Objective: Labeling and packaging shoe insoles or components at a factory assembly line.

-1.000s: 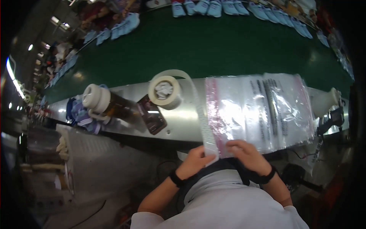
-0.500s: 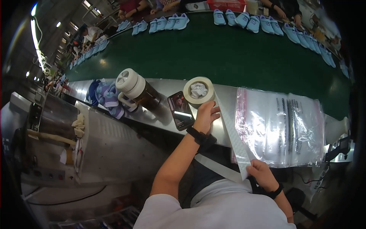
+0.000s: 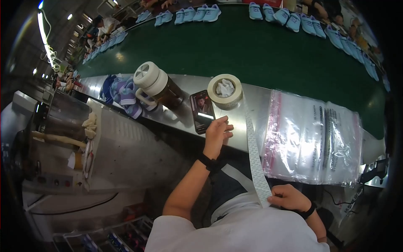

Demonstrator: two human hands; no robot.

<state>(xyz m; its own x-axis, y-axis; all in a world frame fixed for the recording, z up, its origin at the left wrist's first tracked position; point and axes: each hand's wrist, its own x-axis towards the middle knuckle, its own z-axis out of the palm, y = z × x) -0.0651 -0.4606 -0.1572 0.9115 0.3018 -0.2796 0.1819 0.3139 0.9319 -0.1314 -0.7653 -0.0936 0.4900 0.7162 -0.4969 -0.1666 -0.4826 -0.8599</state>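
Far to your left, a purple-striped cloth (image 3: 121,94) lies on the steel ledge (image 3: 176,119), and just beside it stands a large jug (image 3: 157,86) with a white lid and dark drink. Next along, a phone (image 3: 201,111) lies flat on the ledge with its screen lit. Your left hand (image 3: 216,132) rests at the ledge's near edge, right by the phone's lower corner; its fingers (image 3: 225,126) are loosely spread and grip nothing. Behind it sits the tape roll (image 3: 226,91), flat on the ledge with crumpled paper in its core. From the roll a long strip of tape (image 3: 255,159) runs down toward you, off the ledge. Your right hand (image 3: 289,197) pinches the strip's free end between thumb and fingers, low by your waist. To the right of the strip, a stack of clear zip bags (image 3: 312,143) with a pink seal edge lies on the ledge, overhanging it. Beyond, blue shoes (image 3: 294,19) ride the green conveyor belt (image 3: 252,46).
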